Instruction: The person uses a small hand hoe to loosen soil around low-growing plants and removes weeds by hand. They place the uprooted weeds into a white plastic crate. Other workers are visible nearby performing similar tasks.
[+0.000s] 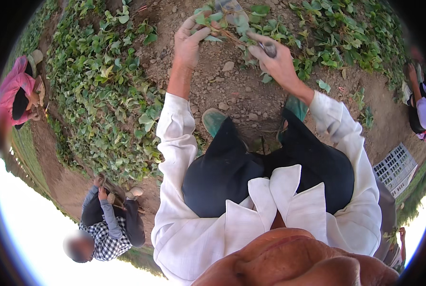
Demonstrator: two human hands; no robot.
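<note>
My left hand (189, 41), pale with dust, pinches a bunch of leafy plants (213, 21) with thin brownish stems or roots. My right hand (275, 59) is closed around the dark, rounded handle (269, 49) of a hand tool. Beyond the leaves shows a flat grey metal blade (231, 8), blurred; it looks like part of that tool, but foliage and fingers cover the join. The stems stretch from my left hand toward my right fingers. Both hands are close together over dry, stony soil (220, 84), past my green shoes (214, 121).
Dense low green plants (105, 100) cover the bed on the left, and more plants (345, 35) grow at upper right. A grey plastic crate (395, 168) stands at right. One person (105, 221) crouches at lower left, another (18, 89) bends farther left; others are at the right rim.
</note>
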